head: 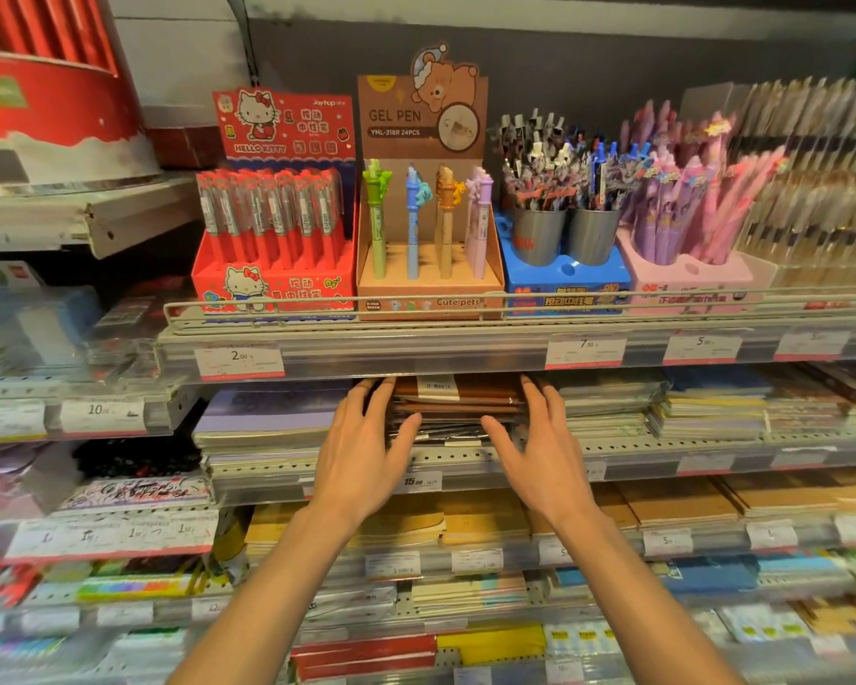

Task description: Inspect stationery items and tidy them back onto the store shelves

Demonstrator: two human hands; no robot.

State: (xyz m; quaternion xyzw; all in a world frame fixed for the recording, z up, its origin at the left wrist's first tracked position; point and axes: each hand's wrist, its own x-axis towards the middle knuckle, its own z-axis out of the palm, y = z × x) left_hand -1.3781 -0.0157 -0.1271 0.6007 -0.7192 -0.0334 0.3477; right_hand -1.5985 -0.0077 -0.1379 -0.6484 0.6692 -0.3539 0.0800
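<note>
Brown notebooks between both hands, under "GEL PEN" box.

The fingertips of the left hand and right hand reach under the shelf lip, so their ends are partly hidden. The back of the brown notebook stack between them is lost in shadow. At the lower right and lower left of the frame the stacked goods blur beyond telling. Small print on the price tags is unreadable. The red display at upper left is cut off by the edge.
</note>
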